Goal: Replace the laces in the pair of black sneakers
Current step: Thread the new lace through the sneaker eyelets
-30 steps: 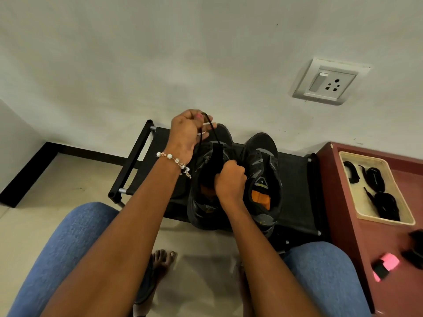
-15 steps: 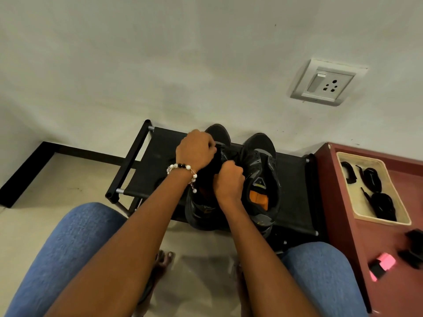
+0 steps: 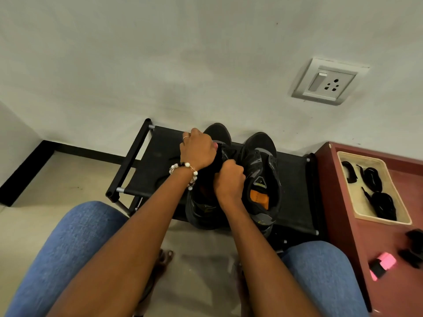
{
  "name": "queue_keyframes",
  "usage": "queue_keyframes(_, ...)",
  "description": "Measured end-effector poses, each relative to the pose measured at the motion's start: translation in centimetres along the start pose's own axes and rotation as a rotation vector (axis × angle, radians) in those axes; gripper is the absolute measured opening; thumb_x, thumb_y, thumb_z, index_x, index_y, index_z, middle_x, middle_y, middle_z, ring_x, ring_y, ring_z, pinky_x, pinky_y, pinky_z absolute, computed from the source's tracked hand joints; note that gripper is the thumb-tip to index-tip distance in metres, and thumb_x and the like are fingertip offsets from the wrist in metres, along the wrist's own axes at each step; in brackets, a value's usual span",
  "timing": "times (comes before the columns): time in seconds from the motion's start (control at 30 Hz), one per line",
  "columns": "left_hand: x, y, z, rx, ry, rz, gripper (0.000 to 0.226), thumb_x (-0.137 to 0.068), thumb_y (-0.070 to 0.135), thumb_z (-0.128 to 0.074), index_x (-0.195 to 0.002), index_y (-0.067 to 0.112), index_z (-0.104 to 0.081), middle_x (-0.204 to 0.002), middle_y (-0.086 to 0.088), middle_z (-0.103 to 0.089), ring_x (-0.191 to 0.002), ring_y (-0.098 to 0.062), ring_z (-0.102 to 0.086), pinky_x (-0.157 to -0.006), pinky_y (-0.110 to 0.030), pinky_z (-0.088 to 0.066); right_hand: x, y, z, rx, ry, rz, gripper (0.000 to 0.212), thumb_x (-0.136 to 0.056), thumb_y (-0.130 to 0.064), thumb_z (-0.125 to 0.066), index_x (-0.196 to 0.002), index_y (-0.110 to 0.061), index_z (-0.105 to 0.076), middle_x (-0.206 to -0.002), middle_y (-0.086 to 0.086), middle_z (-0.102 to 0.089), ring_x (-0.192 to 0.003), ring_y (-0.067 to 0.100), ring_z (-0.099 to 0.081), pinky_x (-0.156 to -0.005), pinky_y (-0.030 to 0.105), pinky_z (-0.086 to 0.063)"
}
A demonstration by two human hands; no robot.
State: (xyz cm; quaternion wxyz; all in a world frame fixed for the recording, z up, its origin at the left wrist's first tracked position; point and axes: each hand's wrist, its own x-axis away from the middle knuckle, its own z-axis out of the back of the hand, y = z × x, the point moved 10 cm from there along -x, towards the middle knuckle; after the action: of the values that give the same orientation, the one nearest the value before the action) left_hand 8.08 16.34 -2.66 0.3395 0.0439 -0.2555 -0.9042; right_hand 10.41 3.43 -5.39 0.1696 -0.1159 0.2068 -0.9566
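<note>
While both fists clench over left sneaker (image 3: 201,207) | left hand (image 3: 198,150) forward | right hand (image 3: 229,177) nearer tongue

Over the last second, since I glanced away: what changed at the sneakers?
The left hand, raised a second ago with a black lace pulled up, has dropped onto the left sneaker; the lace is no longer visible. The right hand stayed fisted at that shoe's tongue. The right sneaker and tray are unchanged.

head-worn view, looking forward and down — near over the lap, facing the wall (image 3: 137,53)
</note>
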Motion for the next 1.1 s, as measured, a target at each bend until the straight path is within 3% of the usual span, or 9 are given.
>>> queue_keyframes(0.1,-0.1,-1.4,0.4,0.543,-0.032,0.158,0.022,-0.095,0.02,-0.05,-0.082,0.02,-0.069,-0.111,-0.007,-0.067,-0.111,-0.029,-0.058,-0.1,-0.047,-0.046,0.1,-0.1,0.2,-0.005,0.0,0.006,0.024,-0.098,-0.007,-0.048,-0.118,0.005,-0.053,-0.113,0.021,-0.063,-0.102,0.037,-0.064,-0.074,0.037,-0.052)
queue_keyframes(0.23,0.7,-0.2,2.9,1.252,0.01,0.197,0.026,-0.102,0.01,-0.038,-0.085,0.008,-0.058,-0.084,-0.008,-0.072,-0.084,-0.023,-0.069,-0.078,-0.035,-0.056,0.1,-0.2,0.3,-0.024,-0.003,0.011,0.025,-0.097,-0.009,-0.051,-0.117,0.005,-0.053,-0.113,0.022,-0.062,-0.102,0.038,-0.063,-0.076,0.039,-0.053)
queue_keyframes(0.4,0.9,-0.1,3.0,1.731,0.069,0.189,0.025,-0.101,0.005,-0.032,-0.082,0.011,-0.046,-0.059,-0.002,-0.045,-0.05,-0.015,-0.042,-0.059,-0.032,-0.047,0.2,-0.2,0.2,-0.026,0.006,0.021,0.023,-0.097,-0.008,-0.051,-0.115,0.005,-0.053,-0.11,0.021,-0.063,-0.099,0.037,-0.064,-0.074,0.038,-0.055)
queue_keyframes(0.47,0.8,-0.8,2.5,1.606,0.119,0.195,0.021,-0.101,0.011,-0.04,-0.083,0.013,-0.05,-0.057,0.002,-0.044,-0.047,-0.012,-0.037,-0.054,-0.029,-0.045,0.1,-0.2,0.2,-0.017,0.004,0.02,0.023,-0.097,-0.008,-0.05,-0.115,0.005,-0.053,-0.111,0.021,-0.063,-0.1,0.037,-0.064,-0.074,0.039,-0.054)
queue_keyframes(0.6,0.4,0.2,3.7,0.739,0.227,-0.035,0.007,-0.09,0.019,-0.062,-0.084,0.019,-0.067,-0.07,0.007,-0.063,-0.062,-0.008,-0.058,-0.064,-0.022,-0.049,-0.1,0.0,0.3,-0.015,0.007,0.007,0.023,-0.098,-0.007,-0.047,-0.117,0.005,-0.053,-0.112,0.022,-0.062,-0.102,0.038,-0.063,-0.074,0.039,-0.053)
queue_keyframes(0.73,0.4,1.2,0.5,0.031,0.168,-0.144,0.014,-0.088,0.021,-0.063,-0.094,0.019,-0.076,-0.099,-0.006,-0.068,-0.091,-0.026,-0.063,-0.081,-0.039,-0.055,-0.2,0.1,0.0,-0.005,0.006,0.003,0.024,-0.101,-0.008,-0.042,-0.117,0.004,-0.053,-0.112,0.021,-0.062,-0.1,0.036,-0.064,-0.066,0.033,-0.043)
queue_keyframes(0.83,0.9,1.5,0.1,-0.156,0.219,-0.115,0.02,-0.093,0.017,-0.056,-0.104,0.014,-0.072,-0.113,-0.011,-0.057,-0.101,-0.031,-0.055,-0.077,-0.036,-0.052,-0.3,0.2,-0.1,-0.006,0.017,0.004,0.022,-0.101,-0.008,-0.042,-0.116,0.003,-0.054,-0.109,0.019,-0.063,-0.096,0.033,-0.065,-0.063,0.031,-0.043)
queue_keyframes(0.93,1.5,2.4,0.4,-0.236,0.269,-0.119,0.018,-0.098,0.014,-0.047,-0.096,0.007,-0.064,-0.11,-0.011,-0.055,-0.083,-0.025,-0.053,-0.061,-0.03,-0.041,-0.4,0.2,-0.1,-0.006,0.02,0.002,0.023,-0.102,-0.008,-0.042,-0.117,0.004,-0.054,-0.109,0.019,-0.064,-0.096,0.033,-0.065,-0.063,0.03,-0.042)
queue_keyframes(1.1,1.4,2.7,0.4,-0.246,0.21,-0.156,0.016,-0.096,0.016,-0.044,-0.089,0.005,-0.054,-0.109,-0.013,-0.055,-0.072,-0.024,-0.045,-0.061,-0.029,-0.033,-0.5,0.2,-0.3,-0.018,0.017,0.003,0.022,-0.102,-0.008,-0.041,-0.115,0.003,-0.055,-0.109,0.019,-0.064,-0.095,0.033,-0.065,-0.065,0.032,-0.046)
